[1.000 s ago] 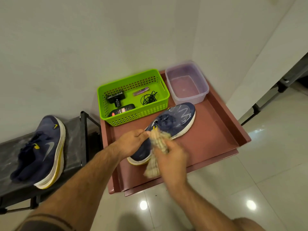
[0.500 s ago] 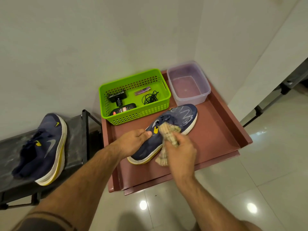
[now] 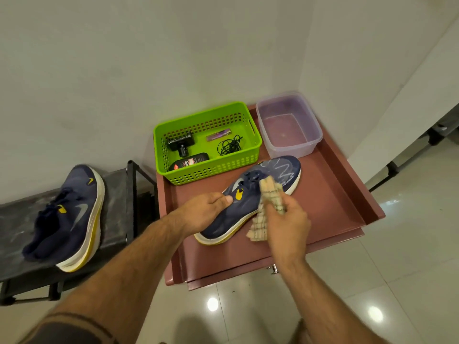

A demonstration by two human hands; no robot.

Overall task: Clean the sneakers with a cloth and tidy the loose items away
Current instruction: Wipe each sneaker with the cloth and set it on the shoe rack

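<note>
**Wiping the navy sneaker on the reddish-brown tray**

Some parts are hidden. The left hand (image 3: 207,207) covers the heel side of the navy fabric sneaker with white and yellow sole (image 3: 250,199), so the opening of the shoe cannot be seen. The fingers of the right hand (image 3: 288,219) are mostly behind the beige checked cloth (image 3: 269,197), and the part of the cloth inside the palm is not visible. In the lime green perforated plastic basket (image 3: 206,142), the small things are hard to read: a black blocky device (image 3: 181,144), a black flat pack with a red label (image 3: 190,162), a thin purple tube (image 3: 218,134) and a tangle of black cord (image 3: 229,145).

The left hand lies on top of the sneaker with fingers curled over it and the thumb pointing to the laces; it grips the shoe. The right hand is closed around the cloth and presses the upper end of it on the laces, while the lower end hangs down beside the sole.

The sneaker lies on the reddish-brown metal tray (image 3: 342,189), just in front of the basket. Its long axis goes diagonally: the toe, with pale zigzag marks, points away and to the right, toward the clear plastic tub (image 3: 308,142); the heel points near and left.

The second navy sneaker (image 3: 72,217) rests on the black low rack (image 3: 116,202) at the left, well apart, toe pointing away.
</note>
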